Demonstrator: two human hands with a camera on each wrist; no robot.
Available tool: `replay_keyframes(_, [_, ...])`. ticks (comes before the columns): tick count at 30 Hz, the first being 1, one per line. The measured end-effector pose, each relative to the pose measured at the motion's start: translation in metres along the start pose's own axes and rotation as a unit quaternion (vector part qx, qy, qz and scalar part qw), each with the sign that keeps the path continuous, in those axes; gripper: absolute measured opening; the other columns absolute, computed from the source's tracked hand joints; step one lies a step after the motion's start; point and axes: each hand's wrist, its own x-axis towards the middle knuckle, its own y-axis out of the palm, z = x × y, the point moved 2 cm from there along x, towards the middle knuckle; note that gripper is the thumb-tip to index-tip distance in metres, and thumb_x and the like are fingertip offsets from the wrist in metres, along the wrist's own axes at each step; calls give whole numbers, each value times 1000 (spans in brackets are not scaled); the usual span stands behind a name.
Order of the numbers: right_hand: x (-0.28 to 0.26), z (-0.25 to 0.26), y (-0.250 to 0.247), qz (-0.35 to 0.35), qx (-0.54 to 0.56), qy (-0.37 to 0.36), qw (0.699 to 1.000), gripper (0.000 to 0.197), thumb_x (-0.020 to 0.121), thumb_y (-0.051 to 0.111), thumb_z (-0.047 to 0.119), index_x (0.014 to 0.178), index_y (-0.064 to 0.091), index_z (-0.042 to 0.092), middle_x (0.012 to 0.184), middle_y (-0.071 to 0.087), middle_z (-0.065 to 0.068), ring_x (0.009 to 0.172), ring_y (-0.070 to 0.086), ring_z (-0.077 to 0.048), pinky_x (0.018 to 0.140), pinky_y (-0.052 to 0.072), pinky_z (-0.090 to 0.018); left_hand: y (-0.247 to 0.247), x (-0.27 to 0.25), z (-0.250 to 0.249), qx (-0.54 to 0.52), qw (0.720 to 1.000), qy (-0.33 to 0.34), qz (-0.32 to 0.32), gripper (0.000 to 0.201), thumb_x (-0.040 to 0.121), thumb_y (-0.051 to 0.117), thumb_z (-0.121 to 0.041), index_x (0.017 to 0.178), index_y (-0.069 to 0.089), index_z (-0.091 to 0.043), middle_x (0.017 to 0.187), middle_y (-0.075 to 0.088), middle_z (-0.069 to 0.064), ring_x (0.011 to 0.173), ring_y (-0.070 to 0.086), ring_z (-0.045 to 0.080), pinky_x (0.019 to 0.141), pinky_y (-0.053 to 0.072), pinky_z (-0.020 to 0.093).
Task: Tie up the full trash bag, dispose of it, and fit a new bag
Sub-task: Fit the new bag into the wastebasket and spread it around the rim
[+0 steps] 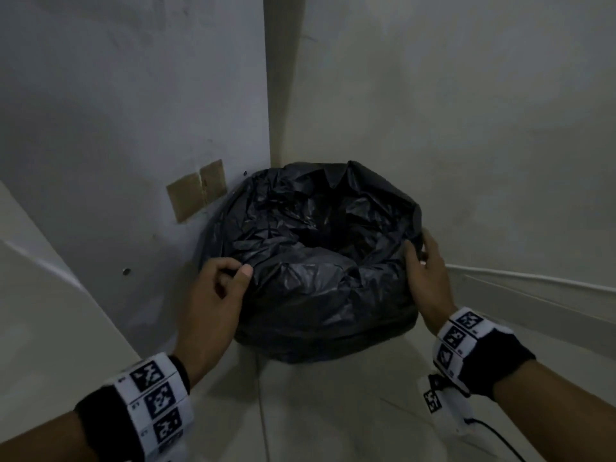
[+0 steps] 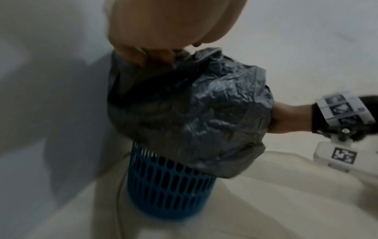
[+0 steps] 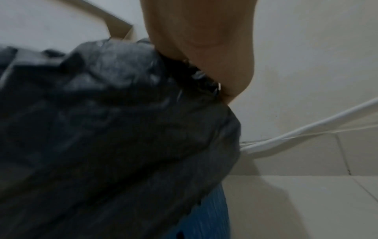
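Pale walls meet in a dim corner, and on the light tiled floor point(image 1: 320, 411) there stands a blue slotted plastic waste basket point(image 2: 169, 190) lined with a crinkled black plastic trash bag point(image 1: 313, 261), whose edge is folded out and down over the rim. The bag's mouth gapes open, not yet gathered or tied.

The left hand point(image 1: 216, 291) pinches a fold of the film at the near-left rim between thumb and curled fingers point(image 2: 141, 53). The right hand point(image 1: 430, 278) clasps the right rim, thumb inside and fingers wrapped over the outer fold.

The film looks thin, soft and slick, so it will likely crumple under any grip, slide through loose fingers and stretch or tear if snagged on the basket's slots. How heavy the contents are cannot be told. The best hold seems to be the doubled-over cuff at opposite sides, lifted off the rim evenly and then bunched toward the middle into a neck for the knot.
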Motion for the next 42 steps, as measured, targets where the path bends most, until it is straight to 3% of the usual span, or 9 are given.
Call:
replay_keyframes(4, [-23, 1, 10, -50, 38, -24, 998, 28, 99, 47, 35, 121, 47, 17, 103, 60, -3, 92, 59, -22, 73, 47, -29, 13, 2, -6, -10, 997, -36, 72, 65, 76, 47, -77, 122, 46, -31, 102, 64, -4, 88, 63, 14, 80, 53, 34])
replay_keyframes(7, [-47, -2, 17, -70, 34, -75, 994, 19, 95, 53, 43, 95, 51, 24, 81, 61, 1, 79, 62, -21, 65, 49, -34, 20, 17, -7, -3, 996, -59, 71, 72, 88, 53, -56, 148, 27, -26, 142, 43, -4, 130, 43, 18, 108, 34, 32])
replay_keyframes(10, [-58, -6, 15, -43, 9, -97, 994, 39, 87, 43, 68, 72, 45, 32, 66, 55, -6, 64, 57, -29, 61, 52, -51, 19, 41, -9, 16, 999, -33, 17, 64, 96, 48, -43, 150, 25, -18, 153, 32, 5, 139, 33, 24, 114, 28, 36])
replay_keyframes(14, [-45, 8, 9, -60, 63, -47, 995, 36, 92, 40, 62, 93, 46, 27, 77, 57, -9, 71, 60, -34, 68, 52, -60, 24, 37, -23, 147, 985, 89, -23, 52, 98, 38, -48, 143, 38, -22, 157, 24, 6, 144, 21, 27, 119, 17, 48])
replay_keyframes(18, [-16, 8, 7, -48, 120, 96, 987, 57, 91, 40, 65, 129, 42, 22, 114, 58, -8, 98, 62, -33, 85, 54, -55, 44, 6, -46, 165, 949, 230, 141, 47, 97, 30, -53, 133, 48, -29, 138, 51, -10, 134, 41, 12, 121, 6, 39])
replay_keyframes(23, [5, 7, -2, -26, -22, -9, 999, 49, 95, 54, 40, 84, 52, -7, 77, 53, -13, 70, 50, -21, 65, 39, -31, 61, -8, -30, 334, 894, 253, 160, 63, 85, 20, -77, 93, 61, -30, 84, 59, -12, 91, 56, 16, 112, 23, 41])
replay_keyframes(29, [7, -20, -19, -1, -183, -6, 983, 40, 97, 52, 37, 65, 56, 14, 68, 59, -13, 73, 56, -28, 68, 38, -33, 51, 8, -17, 300, 892, 313, 125, 53, 86, 25, -78, 72, 43, -30, 66, 44, -13, 73, 41, 9, 99, 31, 39])
replay_keyframes(37, [-6, -34, -19, 112, -140, 171, 969, 35, 96, 55, 37, 69, 59, 17, 52, 49, -5, 39, 33, -16, 43, 28, -18, 24, 33, -5, 356, 845, 389, 82, 59, 92, 30, -66, 100, 68, -22, 101, 64, 0, 102, 49, 19, 109, 23, 58])
replay_keyframes(42, [-15, -22, -19, 216, -167, 178, 945, 23, 100, 47, 34, 101, 60, 14, 77, 65, -7, 48, 52, -17, 47, 45, -21, 22, 21, -17, 341, 824, 440, 106, 53, 94, 41, -52, 129, 57, -16, 123, 59, 5, 115, 51, 21, 112, 20, 60])
